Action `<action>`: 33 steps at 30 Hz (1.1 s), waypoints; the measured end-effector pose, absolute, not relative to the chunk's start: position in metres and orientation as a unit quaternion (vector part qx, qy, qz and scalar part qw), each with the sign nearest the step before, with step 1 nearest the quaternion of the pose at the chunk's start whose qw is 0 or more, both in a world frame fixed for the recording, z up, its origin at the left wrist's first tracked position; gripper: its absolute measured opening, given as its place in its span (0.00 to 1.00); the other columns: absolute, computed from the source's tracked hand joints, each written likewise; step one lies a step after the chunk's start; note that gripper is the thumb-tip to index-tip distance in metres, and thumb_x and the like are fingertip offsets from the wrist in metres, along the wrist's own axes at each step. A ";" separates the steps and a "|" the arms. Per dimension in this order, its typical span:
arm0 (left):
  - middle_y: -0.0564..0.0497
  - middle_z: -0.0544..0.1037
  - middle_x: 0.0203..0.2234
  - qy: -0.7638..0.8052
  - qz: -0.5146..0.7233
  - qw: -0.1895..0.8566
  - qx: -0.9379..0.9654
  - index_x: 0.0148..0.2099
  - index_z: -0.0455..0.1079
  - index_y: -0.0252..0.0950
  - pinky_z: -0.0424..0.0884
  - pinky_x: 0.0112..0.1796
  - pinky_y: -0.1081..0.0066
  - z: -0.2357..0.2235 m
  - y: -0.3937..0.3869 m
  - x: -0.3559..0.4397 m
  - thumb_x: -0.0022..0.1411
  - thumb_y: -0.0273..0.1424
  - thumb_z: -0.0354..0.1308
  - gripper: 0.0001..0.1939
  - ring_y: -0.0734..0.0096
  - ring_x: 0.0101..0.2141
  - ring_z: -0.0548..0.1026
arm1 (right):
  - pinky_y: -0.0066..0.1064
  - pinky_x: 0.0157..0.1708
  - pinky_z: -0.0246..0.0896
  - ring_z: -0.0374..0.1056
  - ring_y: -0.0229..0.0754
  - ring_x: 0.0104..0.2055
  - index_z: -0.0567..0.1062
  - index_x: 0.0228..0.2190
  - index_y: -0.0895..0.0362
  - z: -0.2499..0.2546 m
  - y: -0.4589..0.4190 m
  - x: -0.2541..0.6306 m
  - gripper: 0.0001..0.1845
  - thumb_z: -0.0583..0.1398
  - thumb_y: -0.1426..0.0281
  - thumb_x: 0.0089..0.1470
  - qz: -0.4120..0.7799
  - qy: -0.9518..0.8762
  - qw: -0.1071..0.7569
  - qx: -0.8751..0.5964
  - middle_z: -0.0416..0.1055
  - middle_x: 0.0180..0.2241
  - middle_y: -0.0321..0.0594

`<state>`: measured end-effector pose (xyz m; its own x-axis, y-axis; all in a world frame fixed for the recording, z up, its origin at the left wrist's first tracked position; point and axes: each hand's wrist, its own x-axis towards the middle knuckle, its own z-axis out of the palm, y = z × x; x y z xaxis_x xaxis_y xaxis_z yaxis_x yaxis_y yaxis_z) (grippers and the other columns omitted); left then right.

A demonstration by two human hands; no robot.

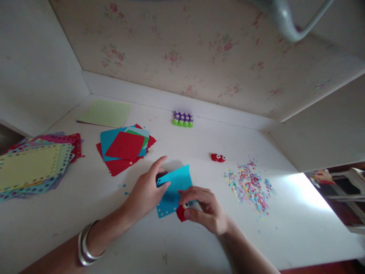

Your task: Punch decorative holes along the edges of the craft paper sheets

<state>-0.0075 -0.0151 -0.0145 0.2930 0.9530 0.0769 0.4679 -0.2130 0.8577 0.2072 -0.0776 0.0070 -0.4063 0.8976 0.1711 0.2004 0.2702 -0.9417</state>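
Note:
My left hand grips a sheet of blue paper at its left side, thumb in front and fingers behind. Small holes run along the sheet's lower edge and at its upper left corner. In my right hand is a red craft punch with a white button, pinched between thumb and fingers at the sheet's lower right edge. Whether the paper sits inside the punch's slot is hidden by my fingers.
Punched sheets are piled at the left, beside loose red and blue sheets and a pale green stack. Purple and green punches stand near the wall. Two red punches and scattered confetti lie to the right.

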 end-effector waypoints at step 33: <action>0.55 0.73 0.25 0.565 0.373 0.349 0.647 0.36 0.65 0.38 0.64 0.29 0.71 0.005 -0.005 -0.016 0.66 0.46 0.55 0.16 0.68 0.28 0.73 | 0.38 0.44 0.76 0.74 0.43 0.45 0.78 0.45 0.49 -0.009 -0.070 0.225 0.13 0.63 0.73 0.59 0.258 -0.671 0.456 -0.525 0.76 0.44 0.41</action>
